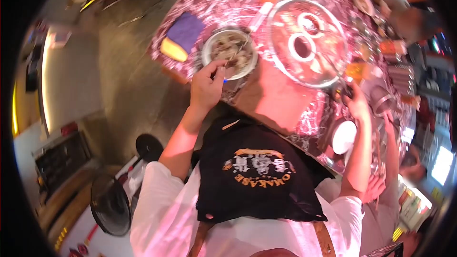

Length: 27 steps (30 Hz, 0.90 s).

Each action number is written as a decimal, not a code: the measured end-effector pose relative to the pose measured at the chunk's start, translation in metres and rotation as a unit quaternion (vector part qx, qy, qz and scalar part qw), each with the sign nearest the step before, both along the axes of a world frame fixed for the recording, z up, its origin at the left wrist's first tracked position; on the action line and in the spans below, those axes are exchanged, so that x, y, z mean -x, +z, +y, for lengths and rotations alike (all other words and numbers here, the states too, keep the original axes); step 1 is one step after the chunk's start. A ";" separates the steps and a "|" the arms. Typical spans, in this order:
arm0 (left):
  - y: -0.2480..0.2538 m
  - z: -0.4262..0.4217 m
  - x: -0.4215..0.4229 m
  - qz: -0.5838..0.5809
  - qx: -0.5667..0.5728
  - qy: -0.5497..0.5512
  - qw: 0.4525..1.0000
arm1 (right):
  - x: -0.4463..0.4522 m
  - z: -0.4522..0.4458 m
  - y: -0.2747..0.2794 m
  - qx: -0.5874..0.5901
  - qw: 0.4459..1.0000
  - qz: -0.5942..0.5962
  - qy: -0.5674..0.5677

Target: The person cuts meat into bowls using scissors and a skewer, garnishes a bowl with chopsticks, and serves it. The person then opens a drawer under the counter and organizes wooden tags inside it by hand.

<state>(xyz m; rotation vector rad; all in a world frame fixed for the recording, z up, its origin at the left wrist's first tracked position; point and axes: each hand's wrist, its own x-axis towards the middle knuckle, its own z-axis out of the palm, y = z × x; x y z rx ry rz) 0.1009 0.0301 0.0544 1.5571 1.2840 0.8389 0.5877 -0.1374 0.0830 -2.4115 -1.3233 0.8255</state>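
Observation:
My left hand (208, 84) is closed on a thin utensil with a twisted metal handle (236, 55). The utensil slants over a round white-rimmed bowl (205, 56) holding pale, brownish pieces of food. At the right edge of a large round glass-like dish (281, 72), my right hand (356, 101) has its fingers curled round something dark, too blurred to name. Inside that dish are reddish contents and two white rings, or small bowls (302, 47), with dark centres.
A purple and yellow cloth or sponge (184, 33) lies left of the bowl. Below the dish is a pinkish board (276, 96). A white plate or lid (343, 136) stands near my right forearm. Another person's hand (375, 188) shows at lower right. Black stools (110, 204) are behind left.

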 end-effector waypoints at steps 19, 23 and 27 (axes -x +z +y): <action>-0.101 0.085 -0.390 0.347 -0.033 -0.367 0.862 | -0.049 0.077 0.016 0.090 0.978 -0.184 0.050; -0.119 0.058 -0.375 0.253 -0.018 -0.296 0.921 | -0.050 0.125 -0.009 0.071 0.946 -0.255 0.188; -0.116 0.041 -0.368 0.229 -0.020 -0.272 0.934 | -0.032 0.190 -0.032 0.208 0.889 -0.290 0.287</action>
